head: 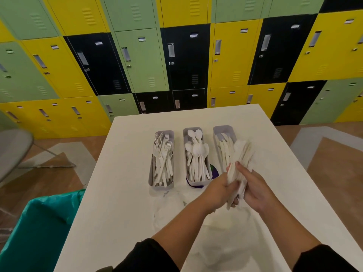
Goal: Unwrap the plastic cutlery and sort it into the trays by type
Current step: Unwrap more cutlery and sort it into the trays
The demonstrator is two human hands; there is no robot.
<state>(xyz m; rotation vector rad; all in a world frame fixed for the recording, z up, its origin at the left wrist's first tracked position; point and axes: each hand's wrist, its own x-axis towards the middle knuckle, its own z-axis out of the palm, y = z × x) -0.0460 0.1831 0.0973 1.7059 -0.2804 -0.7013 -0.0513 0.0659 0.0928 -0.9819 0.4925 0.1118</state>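
Progress: sorting looks well advanced, judging by three filled trays; one bundle remains in hand, and no other wrapped cutlery can be made out on the surface [121, 173].

Left tray [161, 186]: grey, oblong, holding white plastic forks [163, 160], heaped loosely, tines mostly toward the far end.

Middle tray [197, 184]: same type, holding white plastic spoons [196, 152], bowls toward the far end. It stands partly on a dark purple and green item [214, 170], not identifiable.

Right tray [222, 130]: same type, holding white plastic knives [225, 148]; its near end is hidden behind the hands.

Bundle of cutlery [240, 160]: white pieces, seemingly knives, blurred; held above the near end of the right tray. Whether wrapping is on it cannot be told.

Left hand [221, 190]: grip closed around the lower end of the bundle.

Right hand [255, 190]: fingers curled round the bundle from the other side, so both grips are clamped on it.

Clear plastic wrap [172, 205]: crumpled, lying on the surface just near of the trays, apparently discarded packaging.

Green-lined bin [39, 222]: beside the surface at the left; contents not visible.

Remaining, as a judgement: placing this bundle in the right tray and clearing the wrap.
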